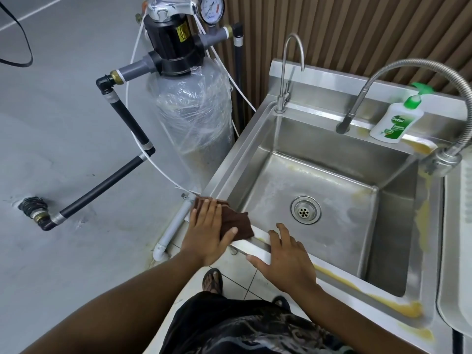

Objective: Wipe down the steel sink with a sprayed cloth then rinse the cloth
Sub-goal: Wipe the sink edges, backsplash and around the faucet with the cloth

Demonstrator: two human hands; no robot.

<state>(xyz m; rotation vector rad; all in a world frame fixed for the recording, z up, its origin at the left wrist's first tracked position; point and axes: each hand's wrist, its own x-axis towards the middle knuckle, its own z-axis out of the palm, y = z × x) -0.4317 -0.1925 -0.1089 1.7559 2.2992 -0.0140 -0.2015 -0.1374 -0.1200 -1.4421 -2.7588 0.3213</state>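
Head view: the left hand (208,231) lies flat on a folded brown cloth (235,223), fingers straight and slightly apart, pressing it onto the near left corner of the steel sink (244,144) rim. Just beside it, the right hand (286,256) rests flat on the front rim, fingers straight and spread, holding nothing. Yellowish streaks (357,283) run along that rim. Farther in, the square basin is dull and smeared around a round perforated drain (305,209). On the back ledge stand a white soap bottle (396,121) with a green pump, a ribbed flexible tap (408,70) and a slim curved tap (293,62).
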